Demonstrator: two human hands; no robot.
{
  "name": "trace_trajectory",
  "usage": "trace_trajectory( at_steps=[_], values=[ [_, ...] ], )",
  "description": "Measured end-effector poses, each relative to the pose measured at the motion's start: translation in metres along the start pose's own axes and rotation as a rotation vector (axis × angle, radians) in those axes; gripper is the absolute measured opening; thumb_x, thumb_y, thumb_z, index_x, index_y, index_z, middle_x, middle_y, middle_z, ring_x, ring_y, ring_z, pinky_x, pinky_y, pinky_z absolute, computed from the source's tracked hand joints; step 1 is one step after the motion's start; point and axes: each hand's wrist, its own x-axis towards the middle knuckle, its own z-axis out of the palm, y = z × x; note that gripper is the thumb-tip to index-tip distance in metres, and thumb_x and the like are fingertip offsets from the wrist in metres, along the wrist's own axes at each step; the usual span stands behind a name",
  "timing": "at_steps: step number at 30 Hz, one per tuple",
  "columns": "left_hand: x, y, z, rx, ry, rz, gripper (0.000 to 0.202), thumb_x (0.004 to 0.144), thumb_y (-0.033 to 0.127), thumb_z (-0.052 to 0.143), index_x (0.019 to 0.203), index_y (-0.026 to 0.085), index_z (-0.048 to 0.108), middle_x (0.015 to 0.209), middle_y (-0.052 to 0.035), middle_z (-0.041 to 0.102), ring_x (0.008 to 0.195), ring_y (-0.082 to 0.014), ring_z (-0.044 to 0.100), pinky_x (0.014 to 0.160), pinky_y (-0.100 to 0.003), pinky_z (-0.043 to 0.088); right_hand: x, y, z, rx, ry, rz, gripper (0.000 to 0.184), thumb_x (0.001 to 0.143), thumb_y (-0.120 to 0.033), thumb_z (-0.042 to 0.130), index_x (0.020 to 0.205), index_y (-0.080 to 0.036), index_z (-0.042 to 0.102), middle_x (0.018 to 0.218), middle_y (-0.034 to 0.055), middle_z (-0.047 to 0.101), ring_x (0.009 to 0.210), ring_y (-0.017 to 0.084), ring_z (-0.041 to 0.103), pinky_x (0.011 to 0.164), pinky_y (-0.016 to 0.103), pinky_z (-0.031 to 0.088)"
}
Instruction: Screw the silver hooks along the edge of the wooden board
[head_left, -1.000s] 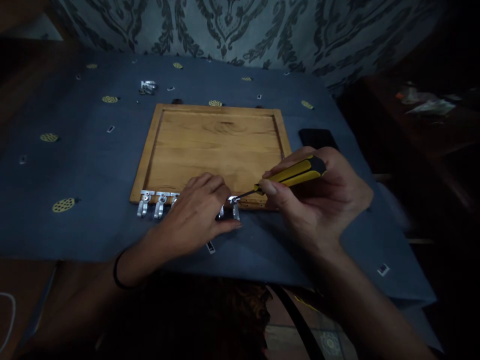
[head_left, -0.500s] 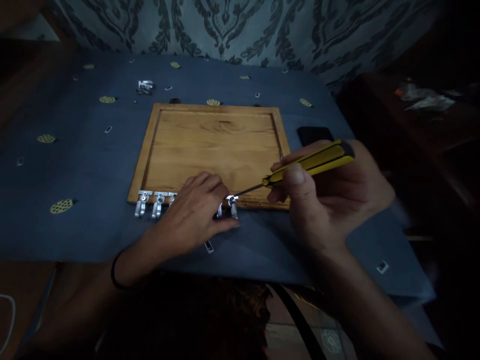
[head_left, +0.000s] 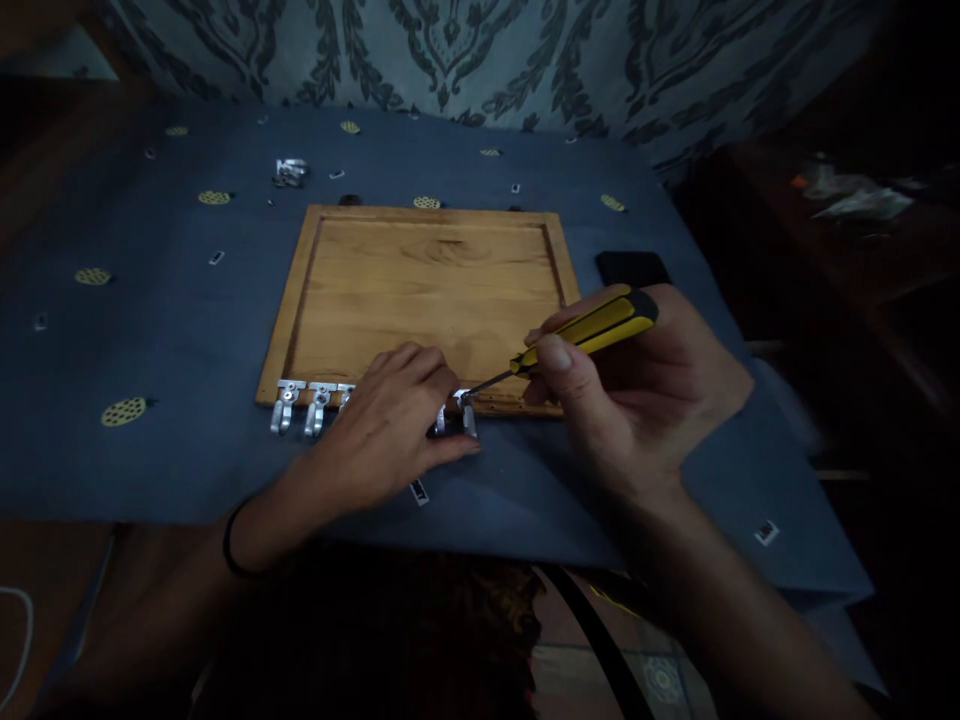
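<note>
A wooden board (head_left: 431, 290) with a raised rim lies on a blue cloth (head_left: 150, 340). Metal hooks (head_left: 300, 405) line its near edge. My left hand (head_left: 390, 430) rests over the edge with fingers curled, pressing on a hook (head_left: 466, 412) at its fingertips. My right hand (head_left: 637, 390) is closed round a yellow and black screwdriver (head_left: 589, 333). The screwdriver's thin tip meets the top of that hook.
A black phone (head_left: 631, 268) lies just right of the board. A small heap of metal parts (head_left: 289, 172) sits at the back left. Small labels and yellow dotted patches are scattered over the cloth. A dark side table with clutter (head_left: 855, 200) stands at right.
My right hand drew the screwdriver back and up to the right, then brought it in again to the hook. The left hand stayed in place.
</note>
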Motion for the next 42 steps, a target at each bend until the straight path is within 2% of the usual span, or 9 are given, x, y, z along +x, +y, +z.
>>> trace_trajectory(
  at_steps=[7, 14, 17, 20, 23, 26, 31, 36, 42],
  values=[
    [0.000, 0.001, 0.000, 0.012, -0.015, -0.007, 0.040, 0.087, 0.042, 0.083, 0.106, 0.011, 0.068, 0.108, -0.0100, 0.067, 0.108, -0.0314, 0.061, 0.093, -0.045, 0.051, 0.004, 0.002, 0.001, 0.048, -0.038, -0.047, 0.015, 0.085, -0.030, 0.084, 0.085, -0.028, 0.069, 0.078, -0.0023, 0.067, 0.059, 0.013, 0.060, 0.050, 0.029, 0.048],
    [0.000, 0.000, 0.000, -0.001, -0.016, -0.004, 0.039, 0.087, 0.042, 0.083, 0.106, 0.011, 0.069, 0.108, -0.0096, 0.067, 0.109, -0.0310, 0.060, 0.094, -0.046, 0.051, 0.009, -0.004, -0.011, 0.187, -0.207, 0.053, 0.015, 0.090, -0.027, 0.078, 0.104, -0.031, 0.078, 0.098, -0.0002, 0.075, 0.060, 0.011, 0.063, 0.046, 0.027, 0.051],
    [0.000, 0.000, 0.001, -0.011, 0.008, 0.005, 0.038, 0.086, 0.041, 0.085, 0.104, 0.012, 0.068, 0.108, -0.0090, 0.067, 0.108, -0.0303, 0.061, 0.094, -0.045, 0.051, 0.012, -0.005, -0.014, 0.211, -0.277, 0.061, 0.009, 0.090, -0.025, 0.077, 0.098, -0.029, 0.079, 0.097, 0.0004, 0.076, 0.056, 0.010, 0.062, 0.046, 0.027, 0.053],
    [0.000, 0.000, 0.002, -0.002, 0.015, 0.004, 0.038, 0.086, 0.040, 0.085, 0.107, 0.013, 0.068, 0.107, -0.0084, 0.068, 0.108, -0.0303, 0.061, 0.093, -0.045, 0.051, 0.015, -0.004, -0.013, 0.153, -0.233, 0.033, 0.007, 0.086, -0.030, 0.083, 0.088, -0.028, 0.077, 0.087, -0.0003, 0.073, 0.058, 0.012, 0.061, 0.046, 0.028, 0.051],
    [0.000, 0.000, 0.001, 0.002, -0.004, -0.008, 0.040, 0.087, 0.041, 0.084, 0.111, 0.013, 0.068, 0.108, -0.0083, 0.068, 0.109, -0.0304, 0.061, 0.094, -0.045, 0.051, 0.015, -0.003, -0.008, 0.092, -0.161, 0.006, 0.024, 0.079, -0.040, 0.088, 0.075, -0.027, 0.068, 0.072, -0.0025, 0.064, 0.056, 0.012, 0.058, 0.044, 0.028, 0.046],
    [0.000, 0.001, 0.000, -0.015, -0.020, -0.009, 0.043, 0.088, 0.040, 0.083, 0.118, 0.013, 0.067, 0.114, -0.0090, 0.068, 0.112, -0.0304, 0.061, 0.098, -0.046, 0.050, 0.013, -0.003, -0.003, 0.071, -0.110, 0.010, 0.034, 0.077, -0.044, 0.089, 0.071, -0.026, 0.061, 0.067, -0.0035, 0.059, 0.056, 0.012, 0.056, 0.044, 0.028, 0.043],
    [0.001, 0.002, -0.002, 0.002, -0.034, -0.022, 0.042, 0.087, 0.042, 0.084, 0.112, 0.011, 0.068, 0.111, -0.0102, 0.068, 0.111, -0.0317, 0.061, 0.095, -0.046, 0.051, 0.008, -0.001, -0.001, 0.026, -0.058, -0.054, 0.026, 0.082, -0.036, 0.087, 0.077, -0.027, 0.063, 0.071, -0.0034, 0.060, 0.057, 0.012, 0.057, 0.046, 0.029, 0.043],
    [0.000, 0.001, -0.002, 0.003, -0.020, -0.004, 0.039, 0.088, 0.043, 0.083, 0.106, 0.013, 0.068, 0.105, -0.0081, 0.067, 0.106, -0.0301, 0.061, 0.090, -0.044, 0.051, 0.008, -0.002, -0.002, -0.004, 0.181, -0.178, 0.014, 0.092, -0.032, 0.076, 0.081, -0.026, 0.068, 0.068, -0.0016, 0.061, 0.054, 0.013, 0.056, 0.047, 0.031, 0.040],
    [-0.002, -0.001, 0.001, -0.003, 0.019, 0.017, 0.039, 0.087, 0.043, 0.084, 0.106, 0.012, 0.068, 0.106, -0.0080, 0.067, 0.106, -0.0297, 0.061, 0.090, -0.044, 0.051, 0.008, -0.001, -0.003, -0.058, 0.068, -0.118, 0.013, 0.090, -0.028, 0.077, 0.083, -0.024, 0.066, 0.072, -0.0035, 0.064, 0.052, 0.011, 0.055, 0.046, 0.028, 0.043]
  ],
)
